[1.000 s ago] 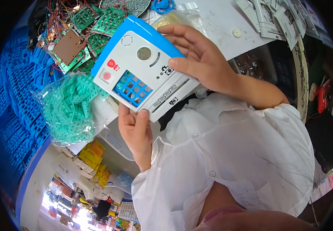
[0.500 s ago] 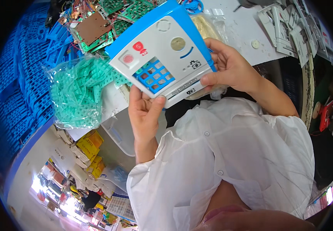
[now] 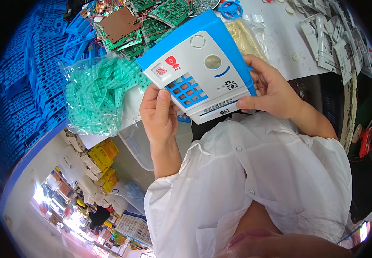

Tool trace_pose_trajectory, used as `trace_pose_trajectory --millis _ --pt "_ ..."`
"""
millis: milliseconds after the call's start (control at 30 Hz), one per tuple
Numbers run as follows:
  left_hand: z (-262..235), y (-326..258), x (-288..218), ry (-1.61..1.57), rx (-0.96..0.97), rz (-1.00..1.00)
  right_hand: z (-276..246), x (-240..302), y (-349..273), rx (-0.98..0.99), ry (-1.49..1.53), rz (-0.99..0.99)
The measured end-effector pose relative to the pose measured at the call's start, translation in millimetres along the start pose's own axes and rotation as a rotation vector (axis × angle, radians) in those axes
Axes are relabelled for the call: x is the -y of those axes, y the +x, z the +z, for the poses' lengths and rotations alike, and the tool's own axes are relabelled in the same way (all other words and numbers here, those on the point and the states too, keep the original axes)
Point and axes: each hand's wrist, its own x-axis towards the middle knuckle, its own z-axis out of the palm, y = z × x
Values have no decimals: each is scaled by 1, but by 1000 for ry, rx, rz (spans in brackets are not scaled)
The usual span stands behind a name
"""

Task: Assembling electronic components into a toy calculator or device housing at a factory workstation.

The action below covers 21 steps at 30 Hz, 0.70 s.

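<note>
A blue-and-white toy money box [image 3: 203, 41] is held tilted in front of me, above the near edge of the table. Its white face carries a round hole, red and black printed symbols and a square opening with a blue keypad grid [image 3: 187, 90]. My left hand [image 3: 159, 118] grips the lower left side, thumb on the front by the grid. At the lower right corner, my right hand [image 3: 276, 90] holds the box with its thumb on the front and its other fingers partly hidden behind the blue side.
A clear bag of green plastic pieces [image 3: 93, 99] lies left of the box. Green circuit boards with wires [image 3: 168, 13] are heaped behind it. Blue plastic parts [image 3: 26, 86] are stacked far left, white panels [image 3: 323, 38] at the right. A blue wheel-shaped part [image 3: 229, 8] and a yellowish bag [image 3: 246, 38] lie beyond.
The box sits slightly farther right and lower in view. My left hand has shifted from its bottom edge up onto its left side. My right hand keeps its hold.
</note>
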Motion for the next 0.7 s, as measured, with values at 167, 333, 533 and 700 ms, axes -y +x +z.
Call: trace_pose_trajectory --millis 167,333,533,700 --pt "-13 1 -1 103 41 30 -4 -4 3 22 39 -51" --pt "1 13 -19 35 64 156 -13 -6 1 35 -33 -70" --pt "-8 18 -12 -36 55 90 -13 4 -7 59 35 64" --pt "-42 37 -10 15 37 20 -10 14 3 222 -20 -3"
